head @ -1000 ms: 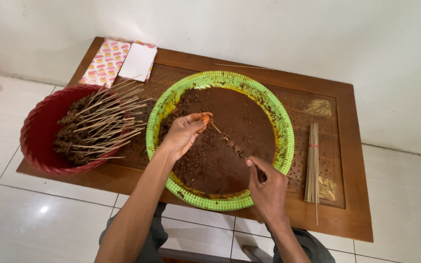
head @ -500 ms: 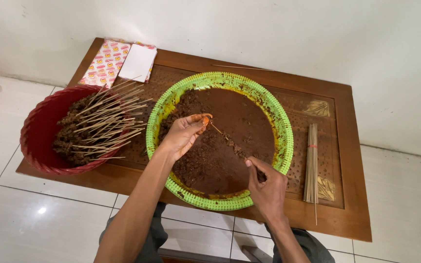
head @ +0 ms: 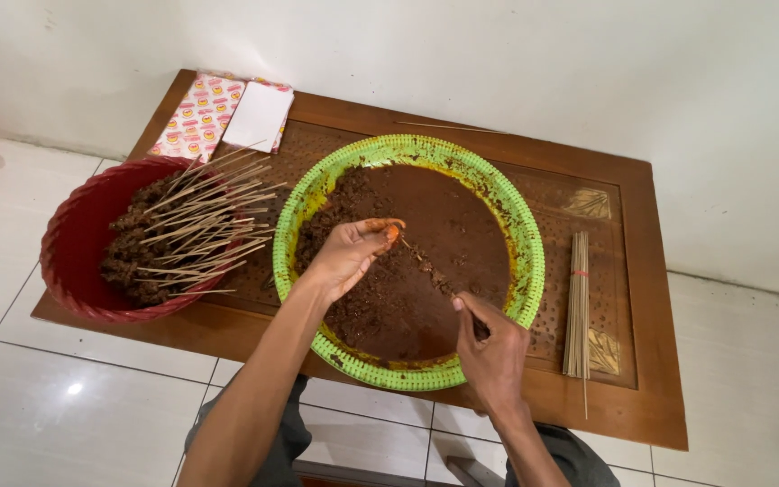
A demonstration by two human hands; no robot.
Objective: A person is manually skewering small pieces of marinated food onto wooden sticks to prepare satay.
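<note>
Right hand: your right hand (head: pixel 490 347) is nearest you, over the near rim of the green basin; its fingers are closed on the lower end of a thin skewer (head: pixel 427 268).
Skewer: it slants up and left across the basin from your right hand to your left, with small dark pieces threaded along its middle.
Left hand: your left hand (head: pixel 346 257) meets the skewer's upper end, thumb and fingers (head: pixel 393 231) pinched together on a small orange-stained piece at the tip.
Change: against the frames half a second and a second ago, your hands and the skewer keep nearly the same pose; the left pinch sits at the tip as it did then, so the threading reads as in progress, not finished.
Green basin: the round green basin (head: pixel 525 236) holds a dark brown minced mass, heaped toward its left side and smeared thin on the right.
Red basket: the red basket (head: pixel 74 261), just left of the basin, holds many loaded sticks (head: pixel 200 230) fanned with bare ends pointing right, some reaching over the green rim.
Bundle: a tied bundle of bare sticks (head: pixel 577 302) lies on the bench right of the basin, well apart from your hands.
Bench: the wooden bench (head: pixel 642 271) also carries one loose stick (head: pixel 448 127) behind the basin.
Far corner: patterned paper packets (head: pixel 200 115) and a white sheet (head: pixel 259 115) lie together at the far left.
Obstruction: nothing lies between your two hands besides the skewer itself.
</note>
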